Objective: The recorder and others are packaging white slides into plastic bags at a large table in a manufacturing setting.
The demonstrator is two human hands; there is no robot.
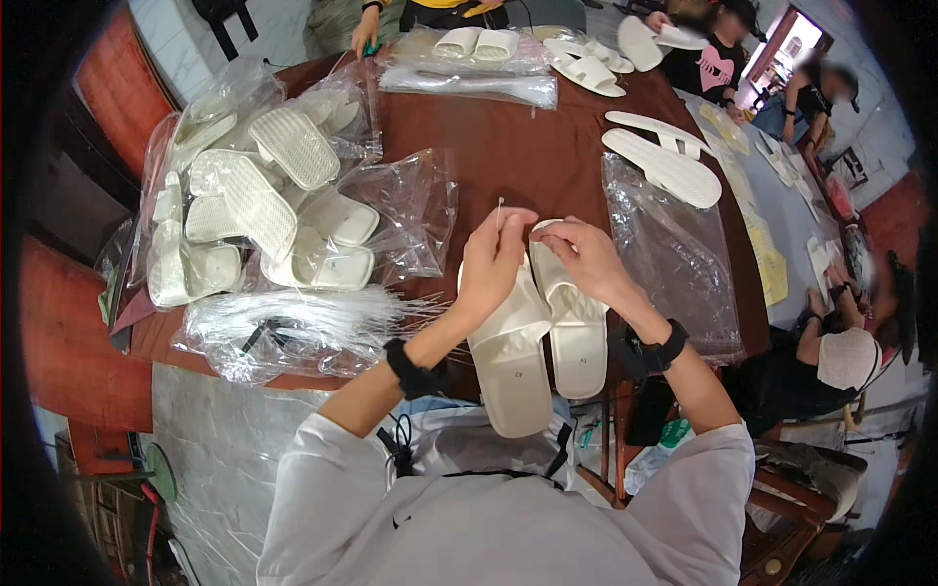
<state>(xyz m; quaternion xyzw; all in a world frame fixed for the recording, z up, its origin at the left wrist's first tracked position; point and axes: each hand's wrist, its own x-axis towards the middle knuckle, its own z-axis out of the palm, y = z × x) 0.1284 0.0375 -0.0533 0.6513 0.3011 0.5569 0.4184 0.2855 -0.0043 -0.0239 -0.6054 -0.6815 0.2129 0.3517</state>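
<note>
**A:** Where are my hands?

**B:** Your left hand (491, 256) is raised over the near edge of the dark brown surface (528, 161), its fingers pinched shut on a thin plastic pin (500, 211) that stands upright above your thumb. Your right hand (578, 256) sits just beside it, fingers closed on the heel end of the right one of a pair of white slippers (539, 337). Your two hands almost touch.

**A:** And the slippers?

**B:** They lie side by side, soles down, directly under your hands, toes hanging past the surface edge toward you.

**A:** Any packaging around?

**B:** To your right lies an empty clear plastic bag (674, 259), flat and rectangular. To your left, close to your wrist, lies a bundle of thin clear plastic pins (293, 327) inside a crumpled bag. Beyond that is a heap of white slippers in clear bags (264, 200). A loose clear bag (410, 210) lies between that heap and your left hand.

**A:** Further out?

**B:** Two loose white slippers (664, 156) rest far right; more bagged slippers (469, 59) at the far edge, where other people sit. Yellow paper sheets (767, 259) lie on a grey table to the right.
</note>
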